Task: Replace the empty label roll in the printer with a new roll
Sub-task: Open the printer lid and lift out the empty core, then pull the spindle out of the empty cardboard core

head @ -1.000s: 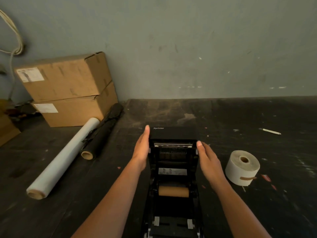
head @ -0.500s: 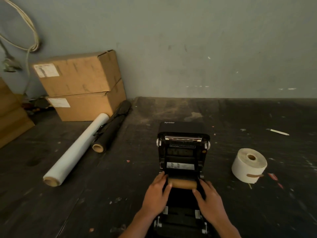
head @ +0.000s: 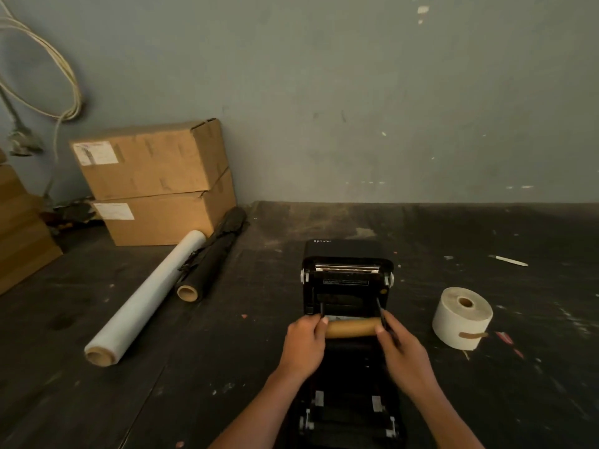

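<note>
The black label printer stands on the dark table with its lid swung open towards the wall. Across its open bay lies the empty brown cardboard core. My left hand grips the core's left end, with a black holder tab beside the fingers. My right hand grips the right end together with the black holder tab there. The new white label roll stands on end on the table to the right of the printer, apart from both hands.
Two stacked cardboard boxes sit at the back left against the wall. A clear film roll and a black roll lie in front of them. More boxes at the far left edge. A small white stick lies back right.
Both hands left the sides of the opened lid, came down into the bay and took hold of the ends of the brown core, which now sits a little higher.
</note>
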A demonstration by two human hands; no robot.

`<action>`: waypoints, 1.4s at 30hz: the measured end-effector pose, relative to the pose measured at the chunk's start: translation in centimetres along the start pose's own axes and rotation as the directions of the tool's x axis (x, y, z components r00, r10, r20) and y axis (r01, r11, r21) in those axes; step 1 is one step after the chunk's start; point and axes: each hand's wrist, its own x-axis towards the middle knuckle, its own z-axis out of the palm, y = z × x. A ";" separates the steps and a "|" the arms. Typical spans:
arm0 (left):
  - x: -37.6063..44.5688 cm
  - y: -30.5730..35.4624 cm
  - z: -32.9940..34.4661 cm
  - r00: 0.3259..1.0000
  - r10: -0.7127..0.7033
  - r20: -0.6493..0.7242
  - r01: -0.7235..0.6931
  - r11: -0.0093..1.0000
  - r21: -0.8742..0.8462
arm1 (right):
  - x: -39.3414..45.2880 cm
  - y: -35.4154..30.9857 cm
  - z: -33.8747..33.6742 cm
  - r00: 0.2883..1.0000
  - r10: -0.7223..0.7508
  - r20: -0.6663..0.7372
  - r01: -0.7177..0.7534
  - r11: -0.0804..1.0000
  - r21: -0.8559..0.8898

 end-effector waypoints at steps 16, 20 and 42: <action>-4.5 4.8 1.1 0.916 0.019 0.401 0.255 0.743 -0.618 | -9.1 -2.7 -6.1 0.947 0.153 -0.282 0.018 0.853 0.522; -5.8 6.2 2.2 0.895 0.038 0.445 0.281 0.725 -0.629 | -10.5 -1.9 -7.3 0.927 0.213 -0.308 -0.003 0.827 0.563; -7.4 9.5 17.7 0.910 -0.187 0.370 0.106 0.968 0.228 | -10.2 11.5 -18.7 0.850 0.491 -0.189 -0.228 0.668 0.708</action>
